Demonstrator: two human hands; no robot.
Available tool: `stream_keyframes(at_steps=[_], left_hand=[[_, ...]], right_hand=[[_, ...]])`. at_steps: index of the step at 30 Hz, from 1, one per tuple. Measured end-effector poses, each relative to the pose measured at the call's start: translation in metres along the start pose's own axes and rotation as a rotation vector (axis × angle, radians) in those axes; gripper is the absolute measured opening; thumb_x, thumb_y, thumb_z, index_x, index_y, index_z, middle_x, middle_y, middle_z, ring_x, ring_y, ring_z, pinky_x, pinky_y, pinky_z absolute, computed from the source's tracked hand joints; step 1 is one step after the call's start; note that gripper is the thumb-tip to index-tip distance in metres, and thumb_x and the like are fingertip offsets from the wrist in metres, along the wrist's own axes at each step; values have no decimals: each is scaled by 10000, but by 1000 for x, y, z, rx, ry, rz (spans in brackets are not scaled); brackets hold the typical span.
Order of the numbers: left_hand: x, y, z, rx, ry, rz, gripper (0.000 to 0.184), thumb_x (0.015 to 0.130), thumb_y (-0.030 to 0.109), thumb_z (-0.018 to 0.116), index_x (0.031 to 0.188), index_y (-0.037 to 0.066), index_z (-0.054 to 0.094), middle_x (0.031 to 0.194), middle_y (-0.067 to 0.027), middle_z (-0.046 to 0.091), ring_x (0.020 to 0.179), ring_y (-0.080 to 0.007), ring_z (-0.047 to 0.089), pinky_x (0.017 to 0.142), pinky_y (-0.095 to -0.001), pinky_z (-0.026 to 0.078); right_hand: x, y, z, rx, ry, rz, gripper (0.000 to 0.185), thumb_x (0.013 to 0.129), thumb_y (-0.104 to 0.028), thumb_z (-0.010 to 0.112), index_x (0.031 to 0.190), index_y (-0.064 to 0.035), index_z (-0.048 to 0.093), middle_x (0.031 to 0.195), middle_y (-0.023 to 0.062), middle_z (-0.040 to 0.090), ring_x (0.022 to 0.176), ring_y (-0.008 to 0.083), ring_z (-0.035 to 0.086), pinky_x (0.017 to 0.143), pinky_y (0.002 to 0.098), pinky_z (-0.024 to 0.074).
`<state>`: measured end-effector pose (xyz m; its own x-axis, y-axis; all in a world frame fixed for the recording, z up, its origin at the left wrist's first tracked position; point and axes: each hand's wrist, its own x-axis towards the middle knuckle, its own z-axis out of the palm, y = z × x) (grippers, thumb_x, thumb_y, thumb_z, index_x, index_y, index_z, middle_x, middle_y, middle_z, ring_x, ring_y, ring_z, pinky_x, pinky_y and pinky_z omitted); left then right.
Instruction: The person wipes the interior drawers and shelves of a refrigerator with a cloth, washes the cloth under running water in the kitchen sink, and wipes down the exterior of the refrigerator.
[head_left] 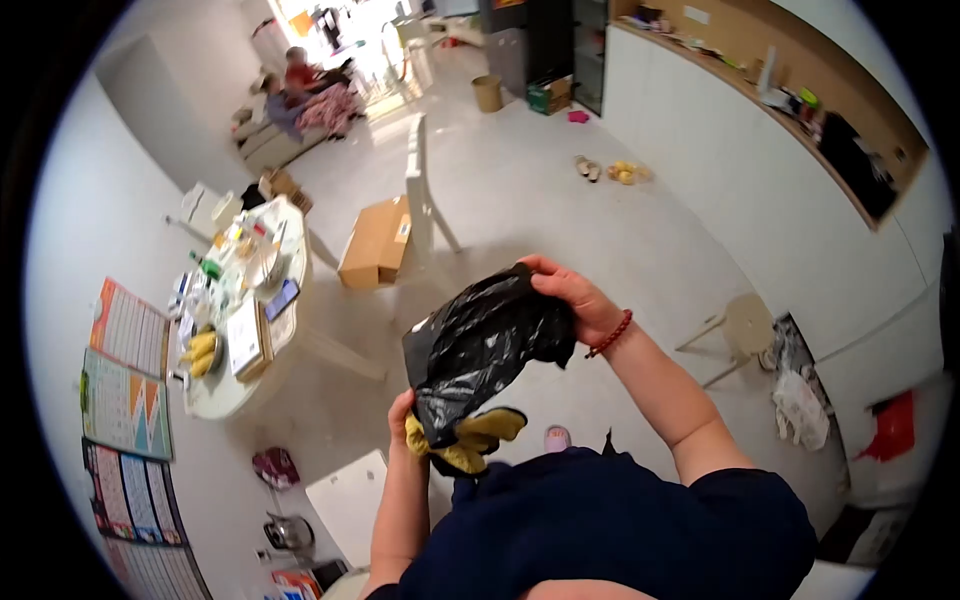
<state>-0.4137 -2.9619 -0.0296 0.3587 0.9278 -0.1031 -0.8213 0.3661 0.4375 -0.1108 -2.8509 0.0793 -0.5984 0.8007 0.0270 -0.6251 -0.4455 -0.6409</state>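
A crumpled black plastic bag [480, 345] is stretched between my two hands in front of my body. My right hand [575, 297] grips its upper right edge, thumb over the plastic, with a red bead bracelet on the wrist. Lower down, my left hand [402, 418] is closed at the bag's lower left end. Just beside that hand hang yellow and dark pieces that look like work gloves [470, 440]. The bag partly covers them, so I cannot tell whether they are inside it or held against it.
At left stands a cluttered round table [225, 400] with bananas [203, 352], a phone [282, 299] and a box. A white chair [418, 190] and cardboard box [376, 243] are ahead. A stool [748, 325] stands right, near white cabinets [690, 130]. People sit on the far sofa [270, 150].
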Motion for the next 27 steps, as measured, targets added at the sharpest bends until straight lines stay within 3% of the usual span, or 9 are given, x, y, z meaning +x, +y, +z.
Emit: stream_keyframes(at_steps=[6,10,14,15,16,17,20,23,27], left_hand=[[85,15,19,-75,15,50,632,689,165,675,1246,-74,494,1176,-239,595,1034,-354,620,941,-456,500],[147,43,3,-27,-98,-10,738,683,203,742,1302,-58,436,1195,-222,584,1060,-346,608,951,-447,492],[230,82,-24,-240,-288,-208,691,737,226,714,1318,-26,435,1166,-214,595,858,-318,663,679,-388,580],[252,92,-30,-214,-244,-217,647,763,229,686,1312,-17,448,1135,-219,604,778,-318,663,534,-358,561],[266,99,-10,-218,-251,-235,615,768,244,678,1282,-25,473,1103,-221,617,721,-316,656,491,-339,538],[289,113,5,-147,-186,-232,601,770,252,678,1266,-28,484,1081,-219,625,659,-300,643,471,-325,521],[350,130,-4,-41,-158,-315,589,769,260,690,1243,-32,494,1041,-211,638,540,-266,610,446,-304,499],[391,151,-5,20,-156,-342,623,761,277,720,1247,-30,482,1015,-201,642,492,-239,599,410,-287,494],[447,164,-5,-19,-155,-376,641,744,267,747,1248,-27,482,1023,-203,640,546,-228,631,371,-278,489]], right_hand=[[72,-30,-40,10,2,44,242,936,-118,551,1162,-34,525,1107,97,630,1011,177,628,889,331,530],[121,-52,-77,10,56,-30,251,935,-133,563,1152,-14,520,1071,105,642,965,178,645,870,321,540],[177,-95,-111,-33,111,-104,259,936,-167,570,1139,-10,531,1073,108,643,970,184,643,872,341,541],[190,-109,-112,-9,131,-125,261,934,-172,574,1135,-9,534,1075,109,643,969,184,644,874,343,541],[193,-116,-112,27,154,-160,264,932,-176,578,1132,-9,538,1077,110,643,969,185,644,876,345,540],[205,-129,-122,7,229,-190,306,952,-274,542,1103,-8,564,1051,109,655,952,192,648,864,344,538],[224,-168,-141,59,252,-218,361,967,-337,473,1076,-11,585,1013,106,669,935,204,649,860,349,526],[233,-190,-171,19,388,-275,307,943,-231,429,1052,1,597,984,117,680,918,236,651,847,361,521],[260,-214,-209,-343,376,-200,213,894,-169,541,1030,-10,579,980,55,646,927,154,612,852,298,484]])
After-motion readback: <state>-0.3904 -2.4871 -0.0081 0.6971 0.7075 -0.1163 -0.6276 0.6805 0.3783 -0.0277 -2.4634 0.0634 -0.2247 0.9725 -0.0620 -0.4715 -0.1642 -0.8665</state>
